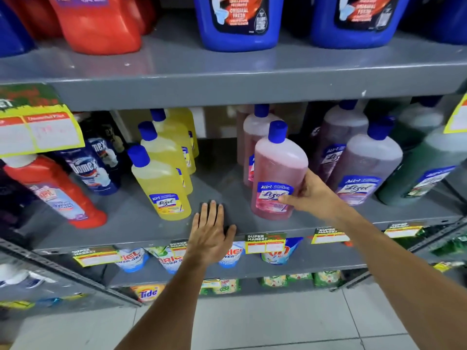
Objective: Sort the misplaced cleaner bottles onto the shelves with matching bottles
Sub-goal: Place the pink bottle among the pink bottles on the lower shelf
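Right hand [307,195] clamps the pink bottle [276,173] upright — left hand [211,236] flat, fingers spread.

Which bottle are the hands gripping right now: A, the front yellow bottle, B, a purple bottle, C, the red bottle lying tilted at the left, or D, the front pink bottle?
D: the right hand wraps around the label of the front pink bottle, standing on the middle shelf, while the left hand lies flat and empty on that shelf's front edge.
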Available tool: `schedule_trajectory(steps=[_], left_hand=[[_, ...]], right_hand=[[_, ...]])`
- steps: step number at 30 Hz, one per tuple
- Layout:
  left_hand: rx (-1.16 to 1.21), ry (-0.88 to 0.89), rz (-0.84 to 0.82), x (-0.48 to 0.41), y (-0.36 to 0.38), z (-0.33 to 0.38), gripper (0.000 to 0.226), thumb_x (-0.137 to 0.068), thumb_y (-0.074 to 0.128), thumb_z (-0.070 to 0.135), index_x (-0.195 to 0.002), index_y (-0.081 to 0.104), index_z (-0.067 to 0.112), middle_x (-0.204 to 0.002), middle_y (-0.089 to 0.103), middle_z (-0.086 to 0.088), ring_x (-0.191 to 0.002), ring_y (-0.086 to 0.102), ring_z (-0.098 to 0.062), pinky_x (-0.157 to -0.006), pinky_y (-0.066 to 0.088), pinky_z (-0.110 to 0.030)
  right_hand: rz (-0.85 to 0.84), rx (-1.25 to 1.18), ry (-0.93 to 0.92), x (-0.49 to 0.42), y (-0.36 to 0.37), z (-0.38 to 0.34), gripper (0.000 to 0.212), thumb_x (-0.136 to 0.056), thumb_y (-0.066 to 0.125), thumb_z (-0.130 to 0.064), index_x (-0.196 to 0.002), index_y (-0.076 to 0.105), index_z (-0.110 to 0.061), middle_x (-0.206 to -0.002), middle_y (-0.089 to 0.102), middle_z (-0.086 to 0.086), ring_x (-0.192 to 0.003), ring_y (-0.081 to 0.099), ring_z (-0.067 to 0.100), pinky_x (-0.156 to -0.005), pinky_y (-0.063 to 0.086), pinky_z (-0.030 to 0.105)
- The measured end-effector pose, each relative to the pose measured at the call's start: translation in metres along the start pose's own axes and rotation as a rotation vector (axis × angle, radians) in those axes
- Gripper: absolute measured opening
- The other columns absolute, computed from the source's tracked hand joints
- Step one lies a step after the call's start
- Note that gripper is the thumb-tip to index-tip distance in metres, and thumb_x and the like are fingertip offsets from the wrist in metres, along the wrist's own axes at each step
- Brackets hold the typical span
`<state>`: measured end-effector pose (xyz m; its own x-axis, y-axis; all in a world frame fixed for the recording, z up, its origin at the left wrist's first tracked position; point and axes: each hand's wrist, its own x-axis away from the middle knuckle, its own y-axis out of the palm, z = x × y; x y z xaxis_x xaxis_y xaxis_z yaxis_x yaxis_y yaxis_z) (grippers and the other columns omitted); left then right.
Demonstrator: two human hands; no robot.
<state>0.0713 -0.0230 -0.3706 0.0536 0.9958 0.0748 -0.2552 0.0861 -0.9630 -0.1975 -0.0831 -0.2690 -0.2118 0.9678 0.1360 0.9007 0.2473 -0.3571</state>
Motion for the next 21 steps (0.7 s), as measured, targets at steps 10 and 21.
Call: schedule_trajectory(steps=[10, 21], left_hand=[[0.020, -0.003, -0.051, -0.003, -0.001, -0.002, 0.075, -0.097, 0.024, 0.055, -0.155, -0.001, 0.014, -0.165, -0.007, -0.008, -0.151, -0.011, -0.026, -0.120, -0.005, -0.044], [0.016, -0.008, -0.038, -0.004, 0.001, 0.000, 0.074, -0.099, 0.026, 0.054, -0.155, 0.000, 0.014, -0.165, -0.006, -0.007, -0.151, -0.011, -0.025, -0.121, -0.005, -0.044]], right_hand=[[0.016, -0.028, 0.055, -0.008, 0.016, 0.012, 0.080, -0.062, 0.095, -0.007, -0.131, 0.056, -0.016, -0.116, 0.075, 0.004, -0.103, 0.073, 0.021, -0.077, 0.062, 0.034], [-0.031, -0.060, 0.066, -0.016, 0.013, 0.010, 0.080, -0.057, 0.098, -0.009, -0.126, 0.059, -0.017, -0.107, 0.079, 0.001, -0.097, 0.076, 0.016, -0.080, 0.063, 0.035]])
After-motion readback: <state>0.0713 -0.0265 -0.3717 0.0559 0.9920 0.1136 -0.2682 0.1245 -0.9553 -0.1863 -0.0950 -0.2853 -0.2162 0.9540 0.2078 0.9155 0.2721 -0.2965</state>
